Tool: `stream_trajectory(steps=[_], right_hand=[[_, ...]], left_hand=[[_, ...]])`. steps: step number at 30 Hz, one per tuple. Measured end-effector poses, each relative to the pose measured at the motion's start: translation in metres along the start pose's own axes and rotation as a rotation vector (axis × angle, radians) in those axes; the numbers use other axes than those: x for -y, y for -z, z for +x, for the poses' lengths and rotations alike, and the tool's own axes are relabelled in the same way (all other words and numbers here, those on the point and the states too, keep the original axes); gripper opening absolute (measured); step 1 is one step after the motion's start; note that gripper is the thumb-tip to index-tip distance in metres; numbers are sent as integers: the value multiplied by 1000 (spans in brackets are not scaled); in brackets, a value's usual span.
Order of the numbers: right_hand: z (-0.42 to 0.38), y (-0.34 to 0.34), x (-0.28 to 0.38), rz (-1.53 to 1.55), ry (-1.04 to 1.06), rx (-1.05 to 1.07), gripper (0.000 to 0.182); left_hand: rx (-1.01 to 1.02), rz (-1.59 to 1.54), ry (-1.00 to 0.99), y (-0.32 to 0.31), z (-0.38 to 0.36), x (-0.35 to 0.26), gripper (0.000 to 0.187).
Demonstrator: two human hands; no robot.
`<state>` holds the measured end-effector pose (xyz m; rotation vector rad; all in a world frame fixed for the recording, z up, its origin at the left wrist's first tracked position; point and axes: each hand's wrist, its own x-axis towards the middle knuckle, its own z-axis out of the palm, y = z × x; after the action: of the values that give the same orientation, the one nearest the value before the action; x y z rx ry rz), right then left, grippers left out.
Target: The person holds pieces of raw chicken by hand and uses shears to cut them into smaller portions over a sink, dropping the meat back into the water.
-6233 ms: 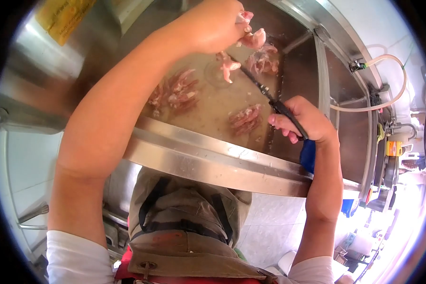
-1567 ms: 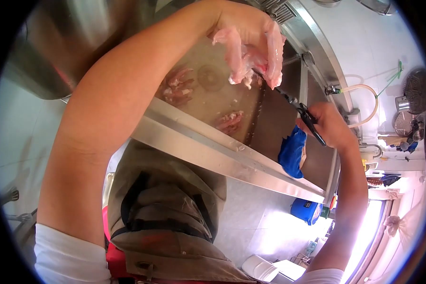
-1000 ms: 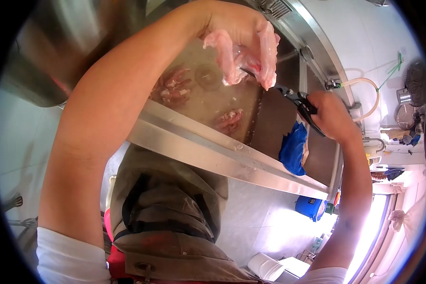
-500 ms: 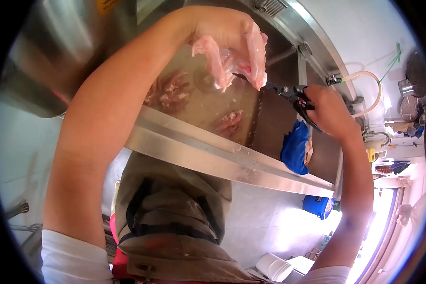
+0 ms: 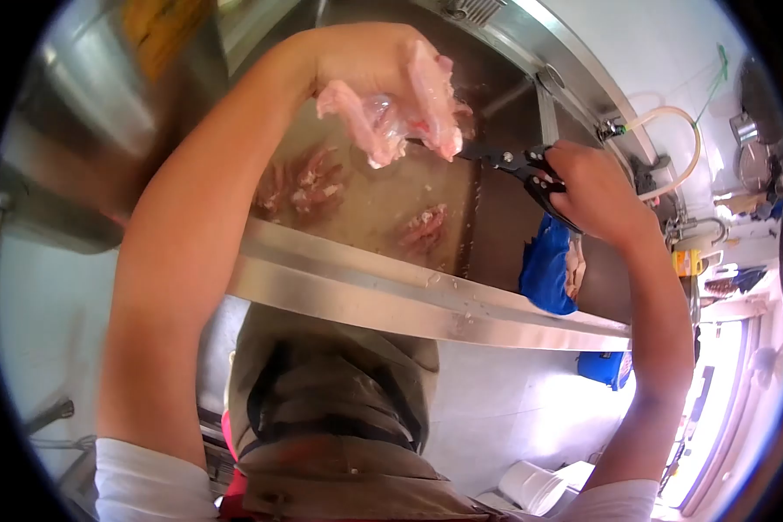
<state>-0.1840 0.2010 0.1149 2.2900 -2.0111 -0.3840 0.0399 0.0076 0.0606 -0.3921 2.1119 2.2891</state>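
Our left hand (image 5: 365,65) grips a raw chicken piece (image 5: 391,109) above the sink (image 5: 409,296). Our right hand (image 5: 587,187) is closed on scissors (image 5: 513,165), tips at the piece. Three trimmed pieces (image 5: 309,174) lie in the sink; this one remains uncut.

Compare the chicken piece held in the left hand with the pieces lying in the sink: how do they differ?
The held chicken piece hangs in the air from the left hand, with the scissors in the right hand at it; the sink pieces lie flat under murky water. The held piece looks pale pink and larger, the sunken ones darker, reddish. All are raw meat.
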Motion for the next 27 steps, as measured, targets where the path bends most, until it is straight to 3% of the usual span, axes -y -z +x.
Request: stream_trajectory(steps=[3, 7, 9, 11, 17, 20, 21, 23, 25, 27], right_hand=[[1, -2, 0, -3, 12, -7, 15], [4, -8, 1, -50, 47, -87, 16], [5, -10, -2, -115, 37, -26, 18], [6, -9, -1, -160, 17, 31, 21], [-5, -44, -14, 140, 5, -85, 14], [-11, -68, -15, 297, -22, 4, 17], [-12, -64, -9, 543, -95, 192, 22], [-14, -48, 12, 1035, -225, 566, 33], [-25, -61, 32, 1536, -391, 643, 38], [-29, -69, 56, 1936, -397, 652, 35]], left_hand=[[-28, 11, 106, -6, -2, -9, 20], [-83, 101, 66, -11, 1, -8, 21], [-25, 166, -93, -2, 8, 6, 18], [-50, 232, -13, 4, 11, 9, 12], [-98, 79, 44, 5, 10, 2, 8], [-201, 71, -49, 12, 16, 7, 13], [-257, 74, -97, 17, 20, 14, 19], [-161, 562, -549, 33, 27, 19, 27], [-118, 762, -716, 39, 30, 16, 24], [-152, 680, -589, 37, 29, 17, 18]])
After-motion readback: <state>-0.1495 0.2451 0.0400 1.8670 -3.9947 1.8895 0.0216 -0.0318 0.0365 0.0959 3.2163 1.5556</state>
